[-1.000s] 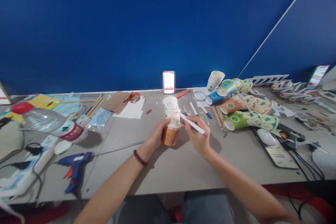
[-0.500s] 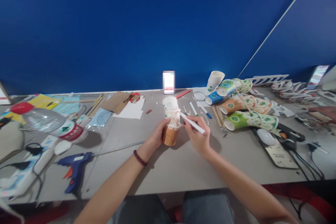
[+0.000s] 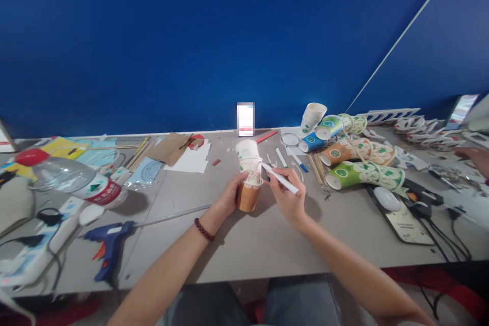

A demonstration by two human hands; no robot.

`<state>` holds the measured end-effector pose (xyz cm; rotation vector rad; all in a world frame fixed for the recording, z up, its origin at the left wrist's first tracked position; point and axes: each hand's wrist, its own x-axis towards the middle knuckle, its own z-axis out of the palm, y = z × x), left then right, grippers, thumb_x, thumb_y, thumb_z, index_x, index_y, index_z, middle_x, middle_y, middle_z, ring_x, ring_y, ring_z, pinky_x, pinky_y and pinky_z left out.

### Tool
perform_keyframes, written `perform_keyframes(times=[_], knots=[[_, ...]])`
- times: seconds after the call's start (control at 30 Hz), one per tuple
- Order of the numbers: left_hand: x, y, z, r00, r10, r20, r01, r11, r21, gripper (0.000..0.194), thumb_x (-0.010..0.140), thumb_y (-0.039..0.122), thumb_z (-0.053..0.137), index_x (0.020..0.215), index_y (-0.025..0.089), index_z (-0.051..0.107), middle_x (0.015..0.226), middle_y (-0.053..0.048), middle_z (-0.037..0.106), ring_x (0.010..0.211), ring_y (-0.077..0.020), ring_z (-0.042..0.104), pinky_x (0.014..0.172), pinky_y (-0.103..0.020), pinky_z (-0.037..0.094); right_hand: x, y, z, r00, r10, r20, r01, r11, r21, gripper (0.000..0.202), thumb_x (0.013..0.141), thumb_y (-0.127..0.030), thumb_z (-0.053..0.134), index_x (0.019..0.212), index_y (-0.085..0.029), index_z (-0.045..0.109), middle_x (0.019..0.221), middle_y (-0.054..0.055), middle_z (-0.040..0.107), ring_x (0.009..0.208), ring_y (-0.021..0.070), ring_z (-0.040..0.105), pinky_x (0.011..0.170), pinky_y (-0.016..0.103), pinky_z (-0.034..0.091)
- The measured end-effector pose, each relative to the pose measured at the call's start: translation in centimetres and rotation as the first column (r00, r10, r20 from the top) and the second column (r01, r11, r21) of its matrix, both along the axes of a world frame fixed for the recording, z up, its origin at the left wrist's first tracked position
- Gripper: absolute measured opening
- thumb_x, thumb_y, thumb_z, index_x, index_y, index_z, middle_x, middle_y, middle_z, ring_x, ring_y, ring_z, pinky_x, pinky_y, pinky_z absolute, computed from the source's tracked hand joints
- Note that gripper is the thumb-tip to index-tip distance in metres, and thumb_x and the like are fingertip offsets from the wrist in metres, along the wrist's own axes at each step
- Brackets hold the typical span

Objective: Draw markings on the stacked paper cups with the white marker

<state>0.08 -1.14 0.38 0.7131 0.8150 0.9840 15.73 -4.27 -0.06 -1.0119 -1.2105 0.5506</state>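
Note:
A stack of paper cups (image 3: 252,169), brown at the bottom and white with printed patterns above, stands upright in front of me. My left hand (image 3: 228,196) is closed around its left side, low on the stack. In my right hand (image 3: 288,191) a white marker pen (image 3: 281,180) is pinched like a writing tool. Its tip points up and left and meets the right side of the cups near a rim; whether it touches is too small to tell. Several more markers (image 3: 281,158) lie just beyond my right hand.
Joined paper cups (image 3: 367,177) and a white cup stack (image 3: 313,118) stand to the right. A phone (image 3: 245,119) leans on the blue wall. At left are a glue gun (image 3: 110,244), a bottle (image 3: 80,181) and a power strip (image 3: 46,244). Another person's hand (image 3: 473,159) shows at far right.
My hands, the cups and the marker pen stay almost still. Another person's hand has come into view at the far right edge, and some items there have shifted.

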Motion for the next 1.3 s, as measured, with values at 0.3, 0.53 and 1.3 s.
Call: perform_keyframes(times=[0.3, 0.53, 1.3], knots=[[0.1, 0.0, 0.0, 1.0, 0.022, 0.021, -0.022, 1.0, -0.002, 0.049, 0.07, 0.048, 0.075, 0.103, 0.011, 0.074, 0.095, -0.014, 0.077, 0.088, -0.0269, 0.071, 0.081, -0.033, 0.051, 0.0, 0.1, 0.2, 0.999, 0.008, -0.04, -0.009, 0.999, -0.046, 0.018, 0.087, -0.038, 0.069, 0.09, -0.021, 0.065, 0.084, 0.006, 0.071, 0.073, 0.0213, 0.075, 0.059, 0.032, 0.065], [0.2, -0.1, 0.2, 0.999, 0.03, 0.026, -0.031, 0.999, 0.029, 0.05, 0.072, 0.047, 0.074, 0.106, 0.011, 0.074, 0.093, -0.013, 0.078, 0.088, -0.0265, 0.071, 0.084, -0.034, 0.05, -0.1, 0.0, 0.7, 0.999, 0.002, -0.045, -0.005, 0.998, -0.069, 0.016, 0.087, -0.037, 0.067, 0.087, -0.022, 0.063, 0.079, 0.004, 0.069, 0.073, 0.0216, 0.075, 0.052, 0.029, 0.062], [0.1, 0.0, -0.3, 0.999, 0.046, -0.004, -0.046, 0.999, 0.027, 0.048, 0.07, 0.049, 0.075, 0.099, 0.011, 0.074, 0.089, -0.013, 0.077, 0.079, -0.0232, 0.07, 0.075, -0.031, 0.051, 0.0, 0.1, 0.9, 0.997, 0.011, -0.081, -0.018, 0.995, -0.094, 0.01, 0.08, -0.026, 0.067, 0.078, -0.022, 0.059, 0.074, 0.0, 0.061, 0.065, 0.0168, 0.067, 0.057, 0.032, 0.066]])
